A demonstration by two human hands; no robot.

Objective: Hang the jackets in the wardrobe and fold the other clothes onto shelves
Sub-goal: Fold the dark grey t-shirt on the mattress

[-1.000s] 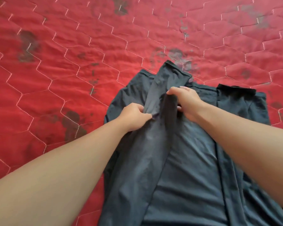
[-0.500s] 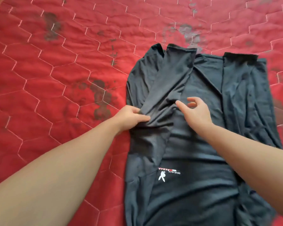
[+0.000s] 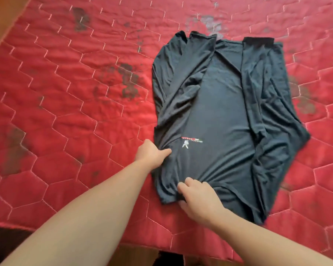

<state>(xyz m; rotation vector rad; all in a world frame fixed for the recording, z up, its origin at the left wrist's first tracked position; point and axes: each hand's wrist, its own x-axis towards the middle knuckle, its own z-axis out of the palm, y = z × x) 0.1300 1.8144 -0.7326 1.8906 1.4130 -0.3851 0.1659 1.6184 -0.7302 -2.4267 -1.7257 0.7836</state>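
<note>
Quilt: red, hexagon stitching, dark blotches scattered over it; covers nearly the whole view. Its near edge runs along the bottom of the frame.

Shirt: dark grey, laid flat on the quilt, right of centre. Both side panels folded inward over the middle; sleeves lie lengthwise along the folds, cuffs at the far end. Near end bunched and creased around the hands. Fabric rumpled along the right edge.

Left hand: at the shirt's left edge, about level with the logo. Thumb lies on top of the cloth, fingers curled under the folded edge, pinching it. Fabric puckers toward the thumb.

Right hand: at the near left corner of the shirt, nearer the camera than the left hand. Fingers bent, tips dug into the cloth, gripping a gather of it; creases radiate from the grip.

Logo: small white figure under a red-and-white strip of text, just right of the left thumb. Lettering too small to read.
</note>
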